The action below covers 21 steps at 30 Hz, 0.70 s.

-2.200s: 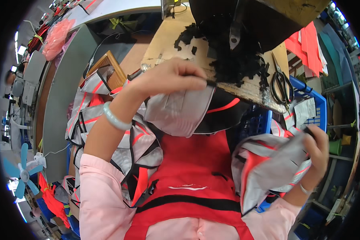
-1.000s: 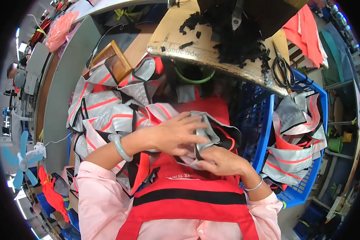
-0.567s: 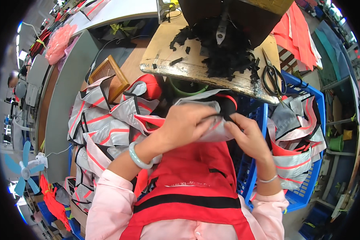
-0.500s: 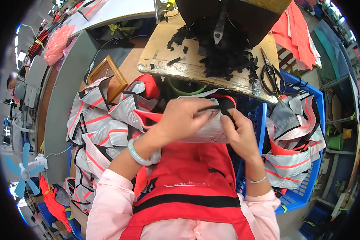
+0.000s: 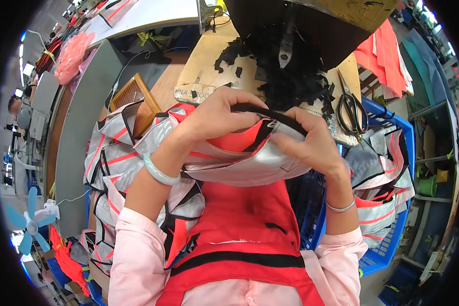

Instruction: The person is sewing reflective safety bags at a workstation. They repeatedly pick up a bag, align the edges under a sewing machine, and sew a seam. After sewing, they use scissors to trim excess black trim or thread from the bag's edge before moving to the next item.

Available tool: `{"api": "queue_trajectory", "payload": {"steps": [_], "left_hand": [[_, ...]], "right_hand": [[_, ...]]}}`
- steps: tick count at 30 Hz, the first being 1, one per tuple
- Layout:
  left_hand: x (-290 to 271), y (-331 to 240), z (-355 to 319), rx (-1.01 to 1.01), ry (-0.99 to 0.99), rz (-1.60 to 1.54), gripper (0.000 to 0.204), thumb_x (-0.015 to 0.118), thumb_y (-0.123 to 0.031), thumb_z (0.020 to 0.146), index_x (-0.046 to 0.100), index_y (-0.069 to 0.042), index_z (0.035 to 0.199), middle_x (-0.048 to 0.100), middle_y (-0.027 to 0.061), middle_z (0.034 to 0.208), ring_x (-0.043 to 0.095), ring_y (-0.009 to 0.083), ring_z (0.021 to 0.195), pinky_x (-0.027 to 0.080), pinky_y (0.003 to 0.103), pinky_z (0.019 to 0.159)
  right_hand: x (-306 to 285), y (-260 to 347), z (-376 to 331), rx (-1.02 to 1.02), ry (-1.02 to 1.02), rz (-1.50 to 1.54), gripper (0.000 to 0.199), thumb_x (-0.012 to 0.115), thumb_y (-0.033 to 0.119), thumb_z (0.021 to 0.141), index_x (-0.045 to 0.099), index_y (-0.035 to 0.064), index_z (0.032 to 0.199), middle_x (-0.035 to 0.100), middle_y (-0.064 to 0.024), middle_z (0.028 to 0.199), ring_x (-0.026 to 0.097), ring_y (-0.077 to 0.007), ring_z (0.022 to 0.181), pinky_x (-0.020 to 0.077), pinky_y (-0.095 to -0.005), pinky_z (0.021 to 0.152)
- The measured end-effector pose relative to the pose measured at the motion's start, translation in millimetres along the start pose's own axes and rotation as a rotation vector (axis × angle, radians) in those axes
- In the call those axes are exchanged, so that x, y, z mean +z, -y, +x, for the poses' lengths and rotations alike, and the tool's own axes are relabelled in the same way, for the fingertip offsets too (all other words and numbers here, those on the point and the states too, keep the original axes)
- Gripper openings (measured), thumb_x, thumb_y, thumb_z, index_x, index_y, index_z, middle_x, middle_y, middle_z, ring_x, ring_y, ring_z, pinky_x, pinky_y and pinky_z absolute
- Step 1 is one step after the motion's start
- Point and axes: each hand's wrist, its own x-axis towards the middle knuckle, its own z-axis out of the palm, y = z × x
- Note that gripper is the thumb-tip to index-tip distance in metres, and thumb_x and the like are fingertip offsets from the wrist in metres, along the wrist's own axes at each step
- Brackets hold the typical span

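Both my hands grip a silver-grey sewn fabric piece (image 5: 239, 172) with red lining and black edge binding, held above my red apron (image 5: 245, 214). Its top gapes like a pouch, and the red inside shows. My left hand (image 5: 222, 115) is closed on the black-bound edge at the left, fingertips partly hidden behind it. On the right, my right hand (image 5: 313, 143) pinches the same edge, its thumb on the silver face. A black strip of binding (image 5: 270, 113) arches between the two hands.
Ahead is a worn board (image 5: 199, 69) with black scraps (image 5: 296, 76) under a dark machine part. Black-handled scissors (image 5: 351, 112) lie at its right edge. Similar silver pieces (image 5: 112, 158) are heaped at left; more fill a blue crate (image 5: 385, 260) at right. A wooden frame (image 5: 153, 104) leans nearby.
The fabric piece has been raised and spread, so its red inside now shows. My left hand has moved up and left, my right hand slightly up and right, with the edge stretched between them.
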Motion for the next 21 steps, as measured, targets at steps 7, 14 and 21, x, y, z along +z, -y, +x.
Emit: {"api": "queue_trajectory", "payload": {"steps": [7,14,21], "left_hand": [[-14,3,32,-0.056,0.018,-0.043,0.021,0.072,-0.019,0.085,0.071,-0.001,0.095,0.054,-0.0066,0.067,0.042,0.0003,0.056,0.029,0.018,0.049],[-25,19,60,-0.055,-0.067,-0.053,0.023,0.070,-0.013,0.084,0.071,0.001,0.102,0.068,0.0016,0.086,0.059,0.0043,0.073,0.046,0.017,0.066],[-29,21,72,-0.067,-0.136,-0.110,0.028,0.072,-0.013,0.083,0.068,0.005,0.104,0.069,0.0053,0.090,0.063,0.0073,0.076,0.051,0.019,0.070]], "right_hand": [[-21,-8,32,0.131,-0.020,-0.022,0.024,0.070,0.020,0.074,0.063,-0.0020,0.082,0.056,0.0002,0.066,0.049,-0.0056,0.064,0.0422,-0.0241,0.057],[-27,-22,60,0.127,-0.036,-0.079,0.027,0.069,0.023,0.073,0.062,-0.0012,0.081,0.054,0.0012,0.065,0.047,-0.0056,0.062,0.0400,-0.0243,0.055],[-32,-24,74,0.152,-0.016,-0.041,0.028,0.068,0.025,0.073,0.064,-0.0015,0.082,0.055,0.0012,0.067,0.048,-0.0063,0.064,0.0403,-0.0241,0.057]]}}
